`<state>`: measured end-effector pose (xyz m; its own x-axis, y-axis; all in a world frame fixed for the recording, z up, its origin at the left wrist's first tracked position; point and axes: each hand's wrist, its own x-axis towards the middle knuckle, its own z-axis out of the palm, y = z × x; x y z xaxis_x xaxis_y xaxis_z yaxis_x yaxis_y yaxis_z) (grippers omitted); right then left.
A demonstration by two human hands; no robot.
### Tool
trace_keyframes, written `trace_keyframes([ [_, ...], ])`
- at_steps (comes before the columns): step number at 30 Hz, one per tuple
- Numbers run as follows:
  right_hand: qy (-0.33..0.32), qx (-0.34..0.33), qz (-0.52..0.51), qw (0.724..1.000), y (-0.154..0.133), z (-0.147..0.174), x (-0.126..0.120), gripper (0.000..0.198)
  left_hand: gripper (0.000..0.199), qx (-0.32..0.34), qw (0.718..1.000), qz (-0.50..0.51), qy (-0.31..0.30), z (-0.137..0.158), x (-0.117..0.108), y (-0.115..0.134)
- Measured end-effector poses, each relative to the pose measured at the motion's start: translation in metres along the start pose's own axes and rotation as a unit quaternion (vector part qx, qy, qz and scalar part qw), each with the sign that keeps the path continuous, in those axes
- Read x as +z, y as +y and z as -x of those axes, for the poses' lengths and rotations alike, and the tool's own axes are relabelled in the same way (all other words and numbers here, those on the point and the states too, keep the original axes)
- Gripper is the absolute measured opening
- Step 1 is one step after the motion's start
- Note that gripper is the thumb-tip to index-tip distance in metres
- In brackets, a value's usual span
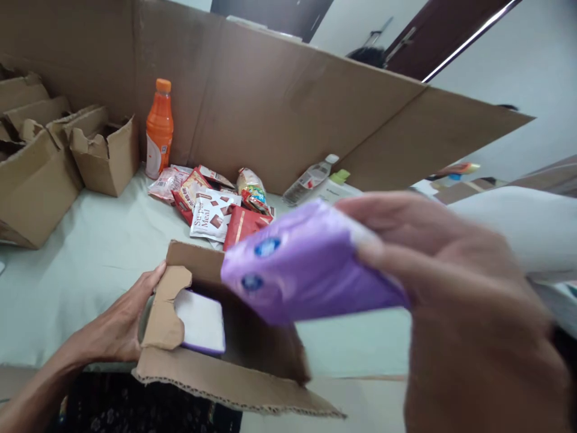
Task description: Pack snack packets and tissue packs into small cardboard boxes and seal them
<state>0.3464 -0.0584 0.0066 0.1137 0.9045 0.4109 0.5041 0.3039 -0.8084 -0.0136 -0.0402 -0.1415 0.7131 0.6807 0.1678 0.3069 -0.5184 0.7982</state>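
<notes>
- Your right hand (433, 258) has its fingers clamped on the right end of the purple plastic-wrapped pack (297, 258), which is above the right part of the open cardboard box (225, 374).
- Your left hand (124, 319) has its fingers clamped around the box's left end, probably so that it does not slide.
- A white-and-purple pack (202, 322) lies inside, at left.
- Snack packets (216, 213) lie beyond the box, on the far side.

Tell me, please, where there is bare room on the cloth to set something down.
Bare green cloth lies between the cardboard boxes at left and the open box at the left hand. Another patch shows right of that box, below the held purple packet. Bottles and snack packets crowd the foot of the cardboard wall.
</notes>
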Motion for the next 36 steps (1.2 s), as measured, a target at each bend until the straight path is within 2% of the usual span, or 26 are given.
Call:
trace_keyframes([
  [2, 0.082, 0.055, -0.102, 0.99, 0.027, -0.037, 0.007, 0.037, 0.118, -0.015, 1.0, 0.001, 0.001, 0.002, -0.002, 0.001],
  [5, 0.172, 0.067, -0.15, 0.971, 0.07, -0.08, 0.028, 0.034, 0.121, -0.027, 1.0, 0.002, 0.005, 0.002, -0.001, 0.003],
  [7, 0.188, 0.069, -0.126, 0.972, 0.084, -0.082, 0.042, 0.025, 0.125, -0.028, 1.0, 0.005, 0.006, 0.002, 0.0, 0.004],
  [9, 0.156, 0.039, -0.079, 0.984, 0.075, -0.06, 0.048, 0.016, 0.127, -0.027, 1.0, 0.006, 0.007, 0.003, 0.002, 0.003],
  [10, 0.123, 0.01, -0.052, 0.991, 0.063, -0.043, 0.048, 0.013, 0.127, -0.025, 1.0, 0.005, 0.008, 0.003, 0.003, 0.002],
  [12, 0.01, -0.061, -0.022, 0.998, 0.032, -0.006, 0.044, 0.013, 0.128, -0.024, 1.0, 0.007, 0.012, 0.002, 0.004, 0.001],
  [13, -0.087, -0.083, -0.009, 0.993, 0.016, 0.01, 0.042, 0.014, 0.129, -0.021, 1.0, 0.01, 0.015, 0.002, 0.005, 0.001],
  [15, -0.287, -0.112, 0.053, 0.95, -0.008, 0.034, 0.047, 0.02, 0.126, -0.016, 0.999, 0.021, 0.022, 0.001, 0.004, 0.0],
  [17, -0.423, -0.103, 0.147, 0.888, -0.015, 0.044, 0.063, 0.04, 0.119, -0.011, 0.999, 0.025, 0.024, -0.001, 0.004, 0.0],
  [19, -0.478, -0.072, 0.216, 0.848, -0.008, 0.047, 0.087, 0.064, 0.117, -0.009, 1.0, 0.018, 0.019, -0.001, 0.003, 0.0],
  [22, -0.499, -0.045, 0.224, 0.836, 0.006, 0.048, 0.112, 0.08, 0.123, -0.013, 1.0, 0.01, 0.01, 0.002, 0.003, 0.001],
  [24, -0.488, -0.051, 0.203, 0.847, 0.007, 0.05, 0.107, 0.078, 0.126, -0.022, 1.0, 0.008, 0.014, 0.005, 0.003, 0.002],
  [26, -0.447, -0.068, 0.173, 0.875, 0.002, 0.048, 0.085, 0.074, 0.129, -0.031, 0.999, 0.012, 0.017, 0.007, 0.002, 0.003],
  [28, -0.357, -0.078, 0.12, 0.923, -0.001, 0.038, 0.056, 0.069, 0.131, -0.038, 0.999, 0.018, 0.017, 0.007, 0.002, 0.003],
  [30, -0.222, -0.06, 0.034, 0.972, 0.002, 0.019, 0.035, 0.057, 0.133, -0.044, 0.999, 0.023, 0.016, 0.007, 0.002, 0.002],
  [31, -0.149, -0.041, -0.015, 0.988, 0.008, 0.007, 0.032, 0.049, 0.132, -0.048, 0.998, 0.024, 0.016, 0.007, 0.002, 0.002],
  [33, -0.029, 0.003, -0.092, 0.995, 0.029, -0.02, 0.037, 0.041, 0.127, -0.057, 0.998, 0.022, 0.017, 0.006, 0.002, 0.001],
  [34, 0.006, 0.023, -0.11, 0.994, 0.044, -0.034, 0.044, 0.042, 0.125, -0.06, 0.998, 0.021, 0.018, 0.006, 0.002, 0.001],
  [36, 0.02, 0.06, -0.082, 0.995, 0.077, -0.054, 0.061, 0.052, 0.125, -0.066, 0.998, 0.016, 0.017, 0.007, 0.002, 0.001],
])
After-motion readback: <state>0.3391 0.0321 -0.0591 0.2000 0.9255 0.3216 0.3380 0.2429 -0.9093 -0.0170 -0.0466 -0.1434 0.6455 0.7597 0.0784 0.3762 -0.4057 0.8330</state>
